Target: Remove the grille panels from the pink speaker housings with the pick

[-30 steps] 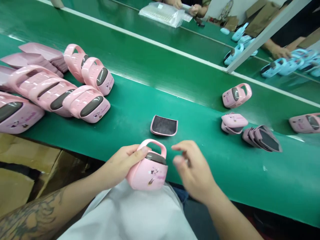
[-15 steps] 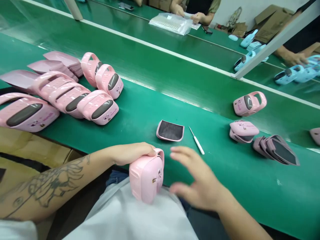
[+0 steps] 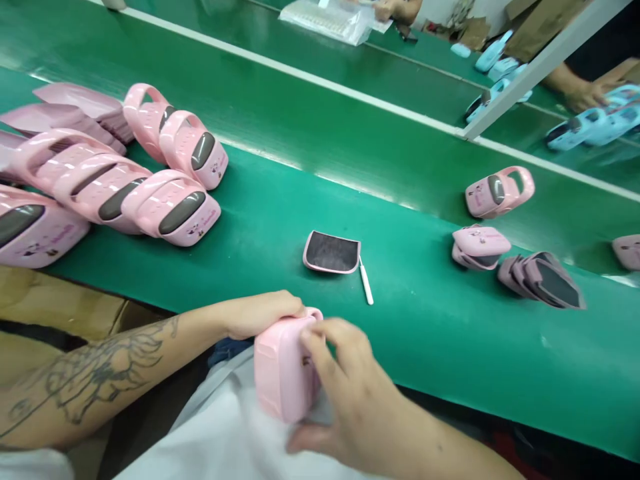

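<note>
Near my lap, my left hand (image 3: 273, 313) is wrapped over the handle end of a pink plastic housing (image 3: 273, 377), which stands tilted with its printed face to the right. My right hand (image 3: 357, 393) reaches across that face. Its fingertips touch the housing near the top, and its thumb, blurred, is at the lower end. Part of the print is hidden behind the right fingers. Ahead on the green table (image 3: 250, 260) lies a curved pink cover (image 3: 333, 253) with its dark inner side up. Beside it is a thin-tipped tool with a white handle (image 3: 367, 283).
Several pink housings with handles (image 3: 175, 210) stand at the left, before stacked pink covers (image 3: 85, 110). On the right are another housing (image 3: 500, 193), more covers (image 3: 483, 240) and a dark-lined stack (image 3: 545, 280). Across the table, a co-worker's hand (image 3: 583, 93) is near blue housings (image 3: 600, 127).
My right hand has moved left from open air onto the housing's printed face. My left hand keeps its grip. The view has tipped down and shifted slightly.
</note>
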Demonstrator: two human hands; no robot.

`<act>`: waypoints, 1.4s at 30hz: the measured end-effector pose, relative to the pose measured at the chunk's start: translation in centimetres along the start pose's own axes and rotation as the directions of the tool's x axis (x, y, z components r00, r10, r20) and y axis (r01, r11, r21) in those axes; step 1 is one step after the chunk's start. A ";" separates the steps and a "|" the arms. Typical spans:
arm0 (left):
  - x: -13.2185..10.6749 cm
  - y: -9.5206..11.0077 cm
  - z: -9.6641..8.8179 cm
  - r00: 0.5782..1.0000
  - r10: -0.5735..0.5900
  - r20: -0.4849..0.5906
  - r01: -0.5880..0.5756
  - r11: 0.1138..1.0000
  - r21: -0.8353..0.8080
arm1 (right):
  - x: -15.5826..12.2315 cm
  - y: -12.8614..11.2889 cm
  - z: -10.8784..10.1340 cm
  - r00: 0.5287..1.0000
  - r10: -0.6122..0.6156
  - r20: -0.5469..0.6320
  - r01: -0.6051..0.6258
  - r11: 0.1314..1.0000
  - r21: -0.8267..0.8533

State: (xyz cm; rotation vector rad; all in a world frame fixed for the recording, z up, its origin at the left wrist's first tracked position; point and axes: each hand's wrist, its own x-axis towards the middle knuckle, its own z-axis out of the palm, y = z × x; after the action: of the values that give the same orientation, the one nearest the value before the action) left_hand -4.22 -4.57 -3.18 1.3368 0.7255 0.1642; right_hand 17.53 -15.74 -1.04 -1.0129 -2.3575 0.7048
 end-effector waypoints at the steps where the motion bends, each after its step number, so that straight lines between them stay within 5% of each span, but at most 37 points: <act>1: 0.0 0.2 0.0 0.998 0.027 0.054 -0.030 0.999 0.043 | 0.1 0.1 -0.5 1.000 0.008 0.016 -0.009 1.000 0.030; 3: 0.1 0.6 0.0 0.989 0.048 0.139 -0.063 0.992 0.105 | 0.3 0.3 -1.1 1.000 0.022 0.001 -0.022 0.995 0.100; 10: 0.2 1.0 0.8 0.984 0.052 0.172 -0.080 0.984 0.158 | 0.5 -0.6 -0.7 0.977 0.126 -0.173 -0.085 0.970 0.226; 19: 0.6 0.2 1.6 0.970 0.075 0.229 -0.100 0.990 0.097 | 1.8 -0.3 2.8 0.908 0.023 -0.418 -0.040 0.999 -0.033; 27: 1.1 -1.0 1.8 0.951 0.193 0.240 -0.215 0.975 0.065 | 1.7 0.3 2.6 0.926 -0.111 -0.361 0.094 0.994 -0.064; 34: 1.1 -1.8 2.7 0.969 0.107 0.221 -0.115 0.993 0.026 | 1.2 -0.1 2.5 0.936 -0.100 -0.337 0.087 0.995 -0.053; 42: 1.9 -0.4 1.9 0.983 0.021 0.183 0.008 0.988 -0.156 | 1.5 0.0 1.9 0.899 -0.117 -0.423 0.139 0.990 0.022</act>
State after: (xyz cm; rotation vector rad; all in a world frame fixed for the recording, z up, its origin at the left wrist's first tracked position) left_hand -1.84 -5.27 -4.18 1.1871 0.5405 0.0985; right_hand 15.46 -15.18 -2.15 -0.8749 -1.9954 0.4401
